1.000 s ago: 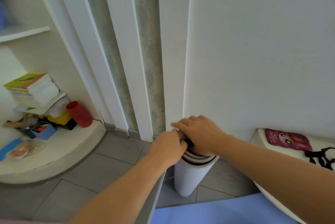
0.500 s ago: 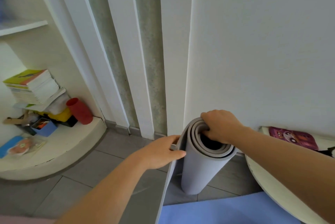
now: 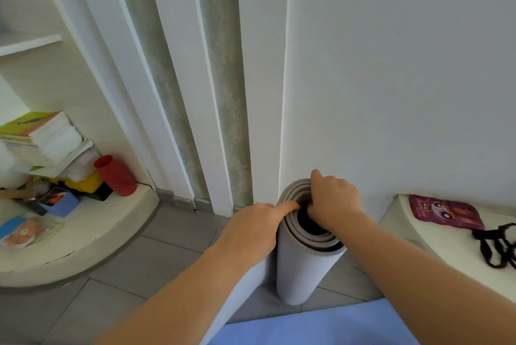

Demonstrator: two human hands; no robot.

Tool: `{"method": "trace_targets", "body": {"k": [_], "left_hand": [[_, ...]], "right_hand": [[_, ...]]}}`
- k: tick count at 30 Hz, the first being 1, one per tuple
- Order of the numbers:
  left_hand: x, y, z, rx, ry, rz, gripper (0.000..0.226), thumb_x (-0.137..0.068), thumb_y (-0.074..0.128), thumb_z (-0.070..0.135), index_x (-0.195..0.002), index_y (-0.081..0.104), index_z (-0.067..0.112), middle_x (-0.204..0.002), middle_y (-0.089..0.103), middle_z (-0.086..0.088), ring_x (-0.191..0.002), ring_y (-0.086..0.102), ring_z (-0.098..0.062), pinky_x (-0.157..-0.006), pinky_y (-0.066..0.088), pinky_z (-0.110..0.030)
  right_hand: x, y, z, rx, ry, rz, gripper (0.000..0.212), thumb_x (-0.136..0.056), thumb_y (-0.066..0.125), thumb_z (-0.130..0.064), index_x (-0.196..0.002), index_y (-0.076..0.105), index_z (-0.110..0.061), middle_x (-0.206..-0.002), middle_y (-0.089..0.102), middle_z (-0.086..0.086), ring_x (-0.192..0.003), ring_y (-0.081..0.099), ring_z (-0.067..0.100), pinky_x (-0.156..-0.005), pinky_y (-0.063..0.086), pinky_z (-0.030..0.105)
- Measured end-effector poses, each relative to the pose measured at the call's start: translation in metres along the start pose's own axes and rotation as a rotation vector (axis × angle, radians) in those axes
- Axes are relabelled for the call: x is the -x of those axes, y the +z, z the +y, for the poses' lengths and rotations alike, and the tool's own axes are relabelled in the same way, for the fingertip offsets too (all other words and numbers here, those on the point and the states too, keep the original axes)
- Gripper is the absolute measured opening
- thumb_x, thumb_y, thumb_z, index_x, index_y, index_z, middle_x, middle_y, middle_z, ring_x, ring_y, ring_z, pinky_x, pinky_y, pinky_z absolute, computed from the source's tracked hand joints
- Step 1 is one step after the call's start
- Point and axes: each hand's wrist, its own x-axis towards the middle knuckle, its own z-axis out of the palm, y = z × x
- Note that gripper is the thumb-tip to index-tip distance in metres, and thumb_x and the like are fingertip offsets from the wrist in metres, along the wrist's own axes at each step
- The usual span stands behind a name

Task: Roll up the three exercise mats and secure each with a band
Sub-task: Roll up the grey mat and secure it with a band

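Mats: two, one grey roll upright between my hands, one blue mat flat. My right hand hooks fingers into its core, left hand grips the outer layer.

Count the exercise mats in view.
2. A grey mat stands partly rolled upright by the wall; a blue mat lies flat at the frame's bottom edge. A third may be out of view.

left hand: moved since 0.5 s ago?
Yes. The left hand moved up and right, toward the wall corner. Its fingers now reach the top rim of the grey mat roll, beside the right hand.
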Motion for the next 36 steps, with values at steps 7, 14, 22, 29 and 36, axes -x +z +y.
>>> {"method": "trace_targets", "body": {"k": [7,14,22,29,36], "left_hand": [[-0.028,0.008,-0.006,0.0,0.165,0.035,0.046,-0.097,0.039,0.012,-0.138,0.046,0.032,-0.109,0.066,-0.002,-0.096,0.06,-0.021,-0.079,0.044,-0.025],[-0.043,0.013,-0.005,-0.057,0.266,-0.092,0.045,-0.096,0.043,0.013,-0.134,0.044,0.038,-0.113,0.062,-0.002,-0.094,0.06,-0.024,-0.084,0.049,-0.038],[-0.021,0.003,-0.018,0.211,-0.234,-0.182,0.01,-0.095,0.044,0.019,-0.101,0.051,0.018,-0.085,0.056,0.004,-0.07,0.05,-0.011,-0.062,0.043,-0.026],[-0.003,0.007,0.0,0.222,-0.274,-0.251,0.031,-0.098,0.033,0.018,-0.067,0.037,0.017,-0.071,0.046,0.0,-0.059,0.04,-0.011,-0.053,0.029,-0.024],[-0.005,0.006,0.011,0.299,-0.355,-0.243,0.033,-0.101,0.029,0.02,-0.069,0.038,0.017,-0.073,0.045,0.001,-0.063,0.039,-0.01,-0.055,0.031,-0.023]], "right_hand": [[-0.002,-0.011,0.034,0.13,-0.19,-0.071,0.072,-0.086,0.058,-0.037,-0.145,0.021,-0.021,-0.134,0.047,0.001,-0.114,0.051,0.023,-0.085,0.045,0.033],[-0.01,-0.021,0.036,0.237,-0.546,-0.062,0.028,-0.08,0.057,-0.047,-0.091,0.048,-0.023,-0.09,0.057,-0.006,-0.078,0.054,0.017,-0.067,0.039,0.028],[-0.004,-0.012,0.023,0.105,-0.257,0.009,0.03,-0.079,0.059,-0.048,-0.088,0.053,-0.019,-0.086,0.059,0.001,-0.078,0.056,0.022,-0.066,0.043,0.03],[0.009,-0.007,0.026,0.052,-0.128,0.04,0.028,-0.075,0.062,-0.047,-0.082,0.056,-0.02,-0.074,0.053,-0.004,-0.07,0.051,0.019,-0.062,0.04,0.027],[0.018,-0.008,0.028,0.049,-0.101,0.047,0.029,-0.08,0.059,-0.045,-0.089,0.057,-0.018,-0.077,0.053,-0.003,-0.071,0.05,0.019,-0.063,0.039,0.027]]}}
